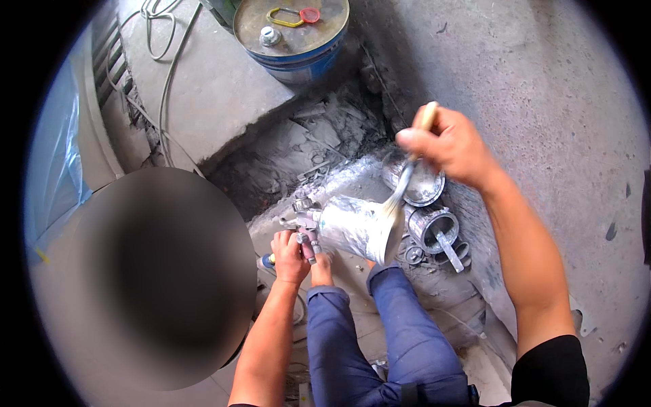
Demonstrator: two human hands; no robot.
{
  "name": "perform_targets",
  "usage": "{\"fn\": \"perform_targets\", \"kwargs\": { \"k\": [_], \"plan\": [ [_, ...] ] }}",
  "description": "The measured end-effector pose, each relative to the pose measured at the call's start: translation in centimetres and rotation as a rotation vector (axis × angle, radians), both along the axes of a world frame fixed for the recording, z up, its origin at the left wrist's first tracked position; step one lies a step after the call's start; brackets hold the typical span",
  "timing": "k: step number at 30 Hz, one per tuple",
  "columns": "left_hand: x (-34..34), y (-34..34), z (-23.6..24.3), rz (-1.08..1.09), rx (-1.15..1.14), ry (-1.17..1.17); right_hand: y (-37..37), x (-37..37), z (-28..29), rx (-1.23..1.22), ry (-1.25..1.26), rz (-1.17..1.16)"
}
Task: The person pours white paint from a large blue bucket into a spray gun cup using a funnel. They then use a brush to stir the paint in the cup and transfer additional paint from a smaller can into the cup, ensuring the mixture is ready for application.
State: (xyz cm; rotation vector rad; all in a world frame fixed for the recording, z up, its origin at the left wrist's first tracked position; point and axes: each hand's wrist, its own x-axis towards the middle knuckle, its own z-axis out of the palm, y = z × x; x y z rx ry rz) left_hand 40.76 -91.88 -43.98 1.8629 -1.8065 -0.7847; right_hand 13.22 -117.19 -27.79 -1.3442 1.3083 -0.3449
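Observation:
My left hand [289,258] is closed around the handle of a spray gun [308,234] near the middle of the view. Its large silvery, paint-smeared cup [346,222] lies tilted over, with the wide end toward the right. In my closed right hand [451,146] is a paintbrush [405,178], gripped by its pale handle. The whitish bristles point down and touch the cup's rim; whether they reach inside cannot be made out. The right fingers are slightly smeared by motion.
Two paint-stained cans stand right of the cup; the nearer can [434,229] has a flat stick [449,252] in it. A blue drum [298,57] bears a yellow-and-red ring tool [293,17]. Rubble fills a pit [298,146]. Cables [163,102] and plastic sheeting [57,156] lie left, beside a blurred dark patch.

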Motion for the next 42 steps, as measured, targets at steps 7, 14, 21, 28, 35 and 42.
{"fn": "perform_targets", "kwargs": {
  "k": [7, 14, 21, 28, 35, 42],
  "plan": [
    [1.4, 0.2, -0.4, 0.030, -0.045, 0.047, 0.8, 1.8, 1.8, 0.217, -0.296, -0.230],
    [2.3, -0.3, 0.0, -0.006, -0.001, 0.072, 1.6, -2.2, -1.8, 0.309, -0.347, -0.531],
    [3.4, -0.6, -0.4, 0.038, 0.085, 0.277, 3.9, -3.0, -3.7, 0.379, -0.316, -0.514],
    [3.4, -2.3, 0.7, 0.009, 0.378, 0.404, 1.1, 0.8, -3.8, 0.332, -0.617, -0.644],
    [5.0, -2.8, 1.8, 0.029, 0.704, 0.547, 8.7, -3.6, -4.7, 0.436, -0.721, -0.839],
    [4.3, -5.5, 4.7, 0.091, 1.223, 0.704, 5.1, -1.6, -7.2, 0.221, -0.688, -0.949]
  ]
}}
